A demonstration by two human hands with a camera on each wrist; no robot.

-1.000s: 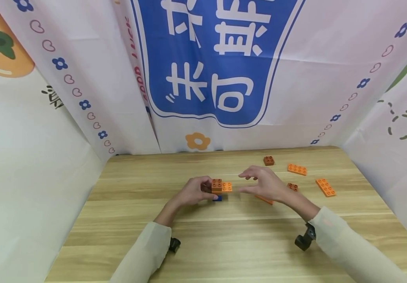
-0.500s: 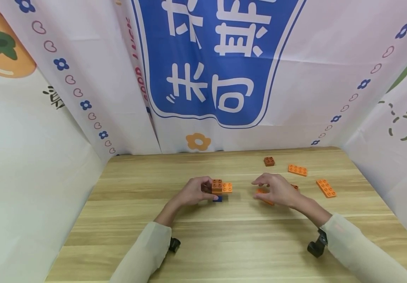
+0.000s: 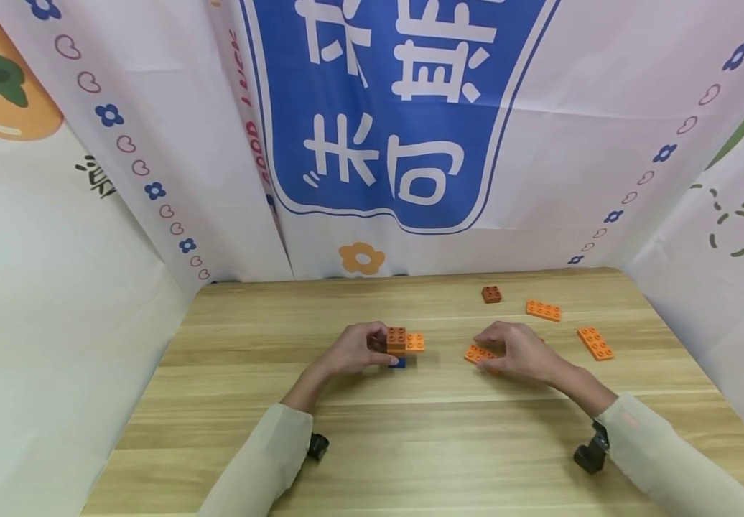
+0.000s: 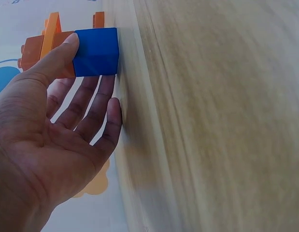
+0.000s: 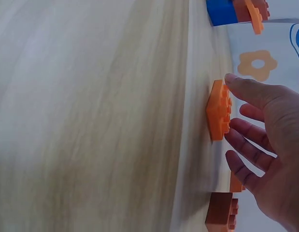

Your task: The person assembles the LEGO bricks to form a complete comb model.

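My left hand [image 3: 357, 350] grips a stack of toy building bricks [image 3: 396, 335] between thumb and fingers. A blue brick [image 4: 96, 52] forms the bottom, with brown bricks above it and a thin orange plate [image 3: 415, 342] jutting out to the right. The stack stands upright on the table. Over a flat orange eight-stud brick [image 3: 477, 353] hovers my right hand [image 3: 519, 352], thumb and fingers spread around it. In the right wrist view a gap shows between most of the fingers and this orange brick [image 5: 219, 111]; whether the thumb tip touches it I cannot tell.
Two more flat orange bricks, one [image 3: 543, 310] behind and one [image 3: 595, 343] to the right, lie on the wooden table [image 3: 411, 445]. A small brown brick [image 3: 491, 294] sits near the back edge. Another brown brick [image 5: 220, 212] is mostly hidden behind the right hand. Printed cloth [image 3: 540, 179] hangs behind.
My right hand has moved right, away from the stack, and down over the flat orange brick. The left hand and its stack have stayed in place.
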